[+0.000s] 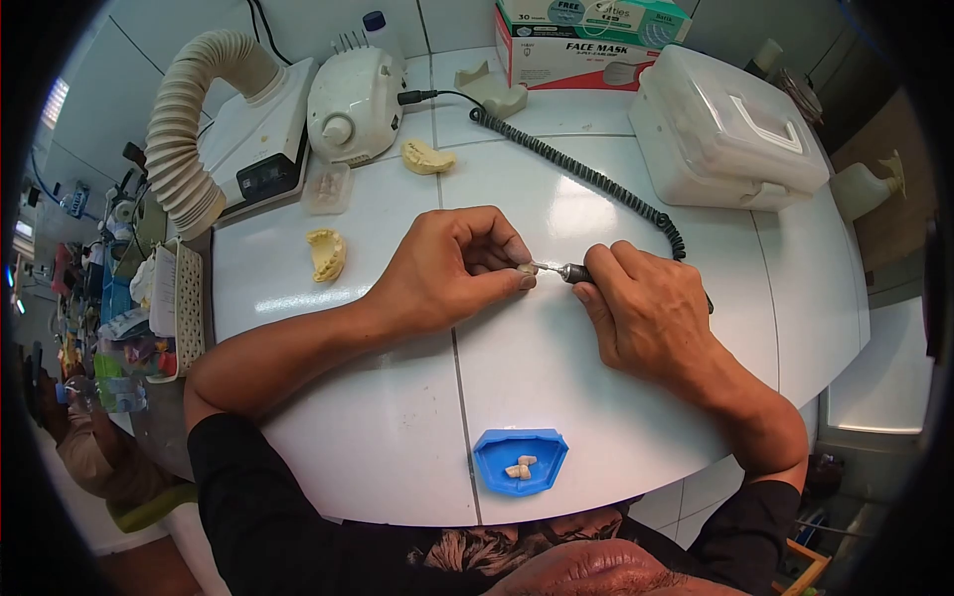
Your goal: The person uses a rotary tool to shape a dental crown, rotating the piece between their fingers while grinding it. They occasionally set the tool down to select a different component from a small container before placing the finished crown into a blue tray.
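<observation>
Beige piece (528, 268), partly hidden, indistinct

Beyond the blue tray (507, 445) and slightly to its right, well apart from it, we hold a handpiece (575, 273) with a dark grip and a silvery metal collar. It lies nearly level, its thin bit (548, 266) pointing left. Straight beyond the tray, we pinch a small pale piece (528, 268), partly hidden; whether bit and piece touch, we cannot tell.

Right grip (651, 306) holds handpiece (574, 273); left grip (437, 266) pinches small piece (528, 268).
</observation>
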